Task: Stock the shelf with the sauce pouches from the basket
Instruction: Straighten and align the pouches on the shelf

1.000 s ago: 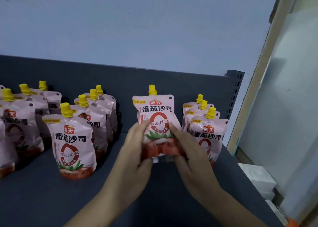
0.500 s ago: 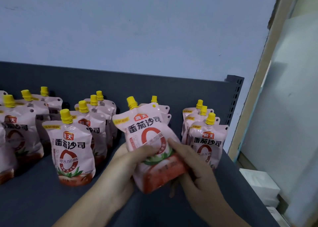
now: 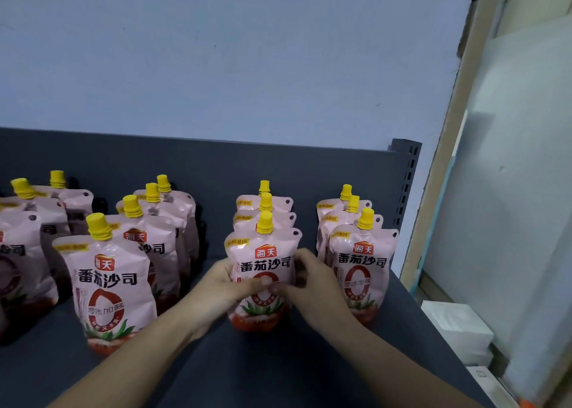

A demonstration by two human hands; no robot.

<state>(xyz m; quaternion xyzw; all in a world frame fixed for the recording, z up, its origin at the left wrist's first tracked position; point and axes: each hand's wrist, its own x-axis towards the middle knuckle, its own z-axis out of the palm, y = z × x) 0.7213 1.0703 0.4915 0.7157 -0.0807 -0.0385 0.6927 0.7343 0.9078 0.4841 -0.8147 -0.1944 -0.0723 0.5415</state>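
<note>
Both hands grasp one pouch (image 3: 263, 271) that stands upright on the dark shelf (image 3: 278, 370), front of a row of three. The left hand (image 3: 223, 287) wraps its left side, thumb across the label; the right hand (image 3: 312, 280) holds its right edge, fingertips meeting the thumb at the front. Right of this pouch stands another row (image 3: 360, 268), near the shelf's end post (image 3: 407, 172). Left of it stand more rows (image 3: 114, 284), yellow caps up. Behind it rises the shelf's back panel (image 3: 185, 160).
</note>
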